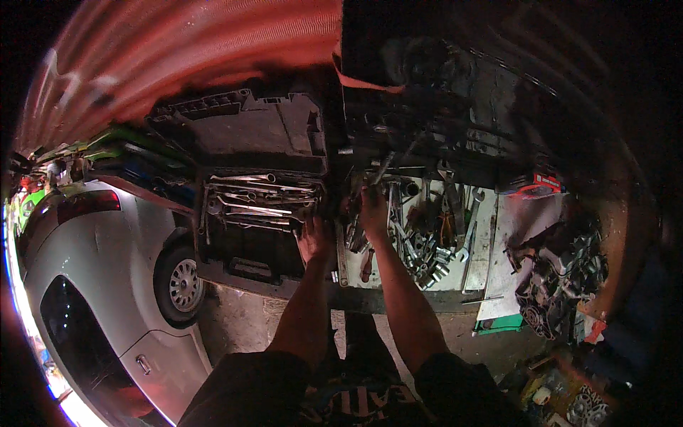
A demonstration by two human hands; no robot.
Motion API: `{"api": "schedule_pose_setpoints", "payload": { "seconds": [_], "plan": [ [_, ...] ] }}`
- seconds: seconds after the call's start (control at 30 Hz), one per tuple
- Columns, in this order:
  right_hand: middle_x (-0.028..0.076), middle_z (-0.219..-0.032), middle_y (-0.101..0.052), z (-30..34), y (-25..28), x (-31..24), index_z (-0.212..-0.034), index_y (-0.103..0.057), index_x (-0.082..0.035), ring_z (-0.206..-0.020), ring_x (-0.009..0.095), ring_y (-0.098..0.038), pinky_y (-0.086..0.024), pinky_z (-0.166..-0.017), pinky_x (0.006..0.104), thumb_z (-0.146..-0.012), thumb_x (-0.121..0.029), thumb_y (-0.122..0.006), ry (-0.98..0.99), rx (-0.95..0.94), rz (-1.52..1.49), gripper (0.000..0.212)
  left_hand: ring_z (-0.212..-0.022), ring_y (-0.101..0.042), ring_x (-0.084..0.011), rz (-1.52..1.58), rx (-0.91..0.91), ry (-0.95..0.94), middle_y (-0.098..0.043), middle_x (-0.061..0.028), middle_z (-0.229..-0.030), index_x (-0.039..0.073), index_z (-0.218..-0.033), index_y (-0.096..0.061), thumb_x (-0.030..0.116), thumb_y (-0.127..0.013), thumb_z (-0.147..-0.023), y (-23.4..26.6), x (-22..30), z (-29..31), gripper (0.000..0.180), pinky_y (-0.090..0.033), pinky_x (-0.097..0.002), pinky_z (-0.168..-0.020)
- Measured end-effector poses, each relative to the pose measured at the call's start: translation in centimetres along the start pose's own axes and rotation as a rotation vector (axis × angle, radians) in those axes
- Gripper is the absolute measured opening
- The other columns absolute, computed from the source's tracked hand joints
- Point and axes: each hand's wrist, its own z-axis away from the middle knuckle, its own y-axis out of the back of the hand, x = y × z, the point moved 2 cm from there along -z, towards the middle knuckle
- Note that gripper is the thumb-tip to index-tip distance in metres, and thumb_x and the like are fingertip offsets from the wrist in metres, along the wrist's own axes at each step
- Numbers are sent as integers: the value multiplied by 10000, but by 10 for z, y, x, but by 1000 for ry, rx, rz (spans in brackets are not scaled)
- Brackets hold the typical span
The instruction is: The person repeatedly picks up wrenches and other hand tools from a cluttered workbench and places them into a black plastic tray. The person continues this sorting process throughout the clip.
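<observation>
My left hand (313, 242) rests at the right edge of an open black tool case (242, 265), its fingers stretched out beside the wrenches. Several combination wrenches (252, 199) lie across the case. My right hand (372, 213) is closed over the left part of the tool-covered bench; what its fingers hold is dark and I cannot make it out. A long metal bar (385, 168) lies just beyond its fingertips. Below that hand is a screwdriver (366, 265) with a reddish handle. Loose sockets (430, 265) and orange-handled pliers (446, 229) lie to its right.
The case's lid (249, 128) stands raised at the back, before a red corrugated wall (199, 50). A silver car (121, 285) is at the left. Long wrenches (472, 220) lie along the bench's right side. Greasy engine parts (555, 281) and a red box (538, 186) are further right.
</observation>
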Motion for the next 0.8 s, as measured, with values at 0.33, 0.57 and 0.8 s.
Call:
{"api": "schedule_pose_setpoints", "payload": {
  "seconds": [0.33, 0.57, 0.8],
  "plan": [
    [-1, -838, -594, 51, 25, 10, -1110, -581, -113, -670, 98, -578, -454, -567, 250, -933, -370, -538, -236, -99, -349, 315, -1013, -561, -381, -71, 144, -193, -533, -205, -1154, 56, -1154, -490, 298, -470, -914, 3, 17, 0, 341, -486, -492, -808],
    [114, -955, -645, 94, 19, 6, -1127, -543, -60, -848, 226, -644, -538, -754, 377, -936, -388, -519, -312, -27, -425, 381, -1028, -557, -397, 115, -177, -282, -562, -203, -1142, 42, -1206, -467, 320, -462, -915, -13, -32, -9, 402, -462, -490, -865],
    [87, -983, -622, 136, -19, -33, -1116, -543, -47, -894, 223, -634, -539, -814, 424, -953, -348, -501, -220, 13, -473, 345, -1021, -559, -377, 117, -114, -584, -577, -201, -1089, 26, -1159, -517, 309, -519, -895, 52, -92, 5, 387, -489, -470, -852]
  ]
}}
